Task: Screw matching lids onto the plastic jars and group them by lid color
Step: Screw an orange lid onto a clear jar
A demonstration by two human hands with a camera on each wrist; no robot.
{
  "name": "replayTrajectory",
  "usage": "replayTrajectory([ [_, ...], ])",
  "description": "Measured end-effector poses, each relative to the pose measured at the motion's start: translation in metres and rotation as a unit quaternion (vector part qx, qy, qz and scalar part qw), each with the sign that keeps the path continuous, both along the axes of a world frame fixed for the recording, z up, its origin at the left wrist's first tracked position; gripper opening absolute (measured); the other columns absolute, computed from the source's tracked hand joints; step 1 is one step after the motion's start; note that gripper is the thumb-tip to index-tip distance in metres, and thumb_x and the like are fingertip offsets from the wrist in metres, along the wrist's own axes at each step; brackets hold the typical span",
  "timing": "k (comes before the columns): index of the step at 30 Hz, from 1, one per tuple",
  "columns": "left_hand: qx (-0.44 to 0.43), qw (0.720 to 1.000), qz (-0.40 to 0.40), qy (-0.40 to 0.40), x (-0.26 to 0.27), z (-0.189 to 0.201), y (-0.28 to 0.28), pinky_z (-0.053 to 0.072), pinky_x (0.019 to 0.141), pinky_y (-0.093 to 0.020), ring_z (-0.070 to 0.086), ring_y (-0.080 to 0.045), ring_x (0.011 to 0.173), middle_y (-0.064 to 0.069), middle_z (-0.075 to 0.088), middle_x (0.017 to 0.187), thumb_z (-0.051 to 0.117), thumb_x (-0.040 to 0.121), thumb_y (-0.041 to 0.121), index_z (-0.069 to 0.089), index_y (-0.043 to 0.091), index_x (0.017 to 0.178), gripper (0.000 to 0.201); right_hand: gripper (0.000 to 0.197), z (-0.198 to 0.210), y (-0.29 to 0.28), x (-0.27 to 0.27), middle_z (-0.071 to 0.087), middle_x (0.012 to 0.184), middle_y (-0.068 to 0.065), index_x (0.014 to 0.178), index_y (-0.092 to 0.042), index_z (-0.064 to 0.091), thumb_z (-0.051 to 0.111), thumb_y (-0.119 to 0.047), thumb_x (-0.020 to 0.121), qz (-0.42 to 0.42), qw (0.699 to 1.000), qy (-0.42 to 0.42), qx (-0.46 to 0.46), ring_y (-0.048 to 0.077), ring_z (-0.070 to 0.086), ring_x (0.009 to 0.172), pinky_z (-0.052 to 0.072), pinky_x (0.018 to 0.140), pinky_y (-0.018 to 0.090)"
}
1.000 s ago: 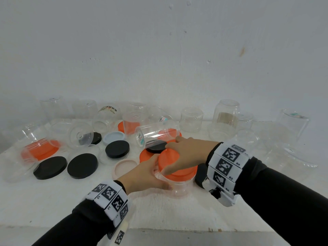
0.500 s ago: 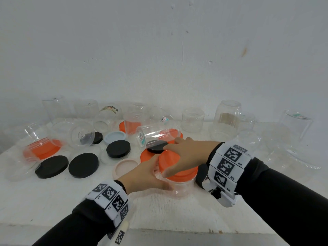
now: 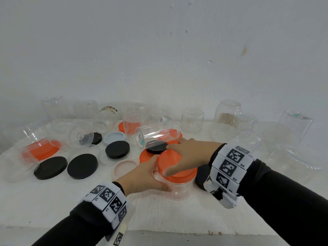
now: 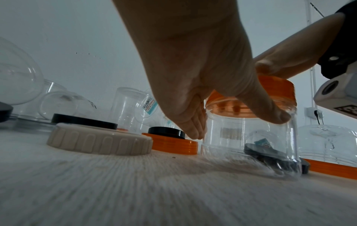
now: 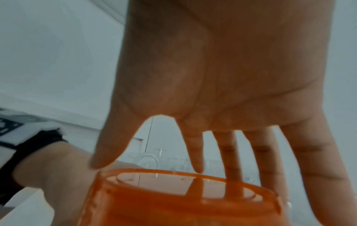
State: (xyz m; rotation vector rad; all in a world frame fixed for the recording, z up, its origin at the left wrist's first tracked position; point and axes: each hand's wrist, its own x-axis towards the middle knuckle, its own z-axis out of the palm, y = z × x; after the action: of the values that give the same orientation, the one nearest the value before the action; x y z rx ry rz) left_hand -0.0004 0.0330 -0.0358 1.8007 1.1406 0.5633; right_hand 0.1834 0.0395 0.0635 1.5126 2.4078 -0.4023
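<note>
Hands both on one job — left hand [image 3: 142, 174] gripped round the clear jar [image 3: 179, 187] upright on the worktop [image 3: 53, 201], right hand [image 3: 190, 155] spread over its orange lid [image 3: 177, 172], fingers draped down the rim — seemingly mid-screwing; next, likely another twist until snug.

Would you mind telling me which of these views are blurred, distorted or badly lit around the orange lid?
Head view: evenly lit and sharp, wide-angle bending at the edges; the orange lid reads clearly. Left wrist view: the left hand is backlit and dark, the table streaked with blur. Right wrist view: soft throughout; the right hand fills the frame in shadow, the lid's rim smeared.
</note>
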Motion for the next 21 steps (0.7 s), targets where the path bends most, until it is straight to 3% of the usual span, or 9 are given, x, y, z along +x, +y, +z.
replayTrajectory([
  [3,0.003,1.000,0.003,0.003,0.000,0.000,0.000,0.039,0.108,-0.022,0.048,0.002,0.126,0.019,0.049,0.137,0.089,0.064,0.033,0.031,0.030,0.144,0.099,0.096,0.004,0.001,0.004,0.014,0.153,-0.013,0.148,-0.048,0.011,0.070,-0.060,0.074,0.037,0.998,0.031,-0.044,0.021,0.017,0.140,0.029,0.110,0.046],
  [6,0.001,1.000,0.002,0.003,0.000,0.000,0.000,0.039,0.107,-0.020,0.047,0.004,0.126,0.021,0.048,0.136,0.089,0.063,0.035,0.029,0.034,0.142,0.099,0.091,0.005,0.002,0.002,0.020,0.150,-0.014,0.148,-0.047,0.017,0.072,-0.052,0.076,0.062,0.996,0.044,-0.054,0.018,0.021,0.137,0.030,0.109,0.042],
  [11,0.000,1.000,0.001,-0.001,0.000,0.000,-0.001,0.040,0.094,-0.005,0.048,0.015,0.117,0.026,0.051,0.130,0.089,0.065,0.032,0.033,0.037,0.137,0.092,0.093,-0.001,0.002,0.000,0.020,0.151,-0.007,0.149,-0.041,0.018,0.061,-0.073,0.073,0.038,0.999,0.013,-0.008,0.024,0.022,0.136,0.032,0.105,0.045],
  [16,0.002,1.000,0.005,0.010,0.001,0.000,-0.001,0.041,0.098,-0.011,0.050,0.011,0.119,0.025,0.052,0.130,0.089,0.065,0.032,0.033,0.037,0.137,0.092,0.098,-0.004,0.002,-0.006,0.021,0.153,0.000,0.150,-0.031,0.022,0.050,-0.083,0.071,0.010,1.000,-0.012,0.018,0.028,0.029,0.134,0.035,0.100,0.044],
  [19,0.002,1.000,0.007,0.008,0.000,0.000,-0.001,0.040,0.105,-0.018,0.048,0.005,0.123,0.024,0.050,0.132,0.089,0.064,0.034,0.031,0.036,0.139,0.095,0.094,0.004,0.004,-0.005,0.017,0.153,-0.008,0.149,-0.042,0.017,0.064,-0.069,0.073,0.044,0.998,0.011,-0.033,0.023,0.020,0.139,0.030,0.109,0.047],
  [21,-0.002,1.000,0.005,0.006,0.000,0.000,-0.001,0.039,0.109,-0.023,0.047,0.001,0.127,0.021,0.048,0.136,0.088,0.060,0.039,0.027,0.037,0.141,0.101,0.087,0.009,0.005,-0.004,0.020,0.151,-0.015,0.146,-0.048,0.022,0.073,-0.052,0.075,0.071,0.995,0.045,-0.057,0.018,0.020,0.139,0.030,0.111,0.047],
])
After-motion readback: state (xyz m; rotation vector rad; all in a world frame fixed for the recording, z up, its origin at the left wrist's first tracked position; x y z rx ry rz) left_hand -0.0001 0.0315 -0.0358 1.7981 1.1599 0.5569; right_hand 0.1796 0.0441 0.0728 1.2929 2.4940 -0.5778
